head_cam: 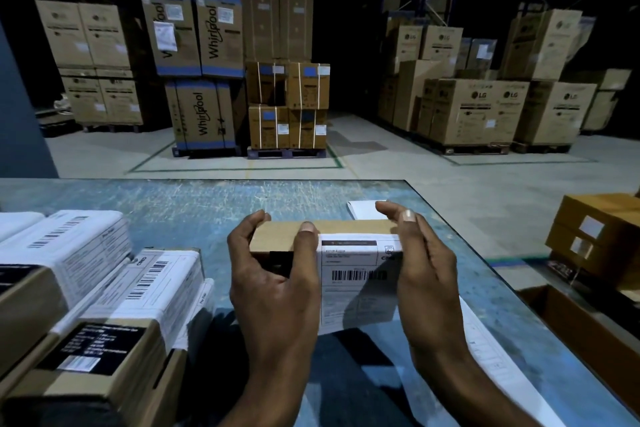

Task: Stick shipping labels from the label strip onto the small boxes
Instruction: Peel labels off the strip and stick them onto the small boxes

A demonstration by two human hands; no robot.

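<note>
Gripping a small box (pixel 277 239) at the centre of the frame, both hands held it just above the blue table (pixel 194 204). The left hand (pixel 273 284) curled round the box's left end, its thumb lying on the top edge and its fingers wrapped over the far side. The right hand (pixel 424 274) clasped the right end, thumb up beside the top edge and fingers bent over the far corner. A white label (pixel 353 274) with a barcode covered the right part of the box's near face and hung down past its lower edge between the two wrists. Whether that lower part was stuck down could not be told.

At the lower right, a white label strip (pixel 485 343) lay flat on the table, running from under the right forearm toward the frame's corner. A white sheet (pixel 362 210) lay on the table just behind the box.

At the lower left, labelled boxes (pixel 114 305) sat stacked close together, several with white barcode labels on top.

At the right edge, brown cartons (pixel 599 236) stood beside the table. Across the upper half, tall cartons (pixel 204 45) stood on pallets on the grey floor (pixel 398 163).
</note>
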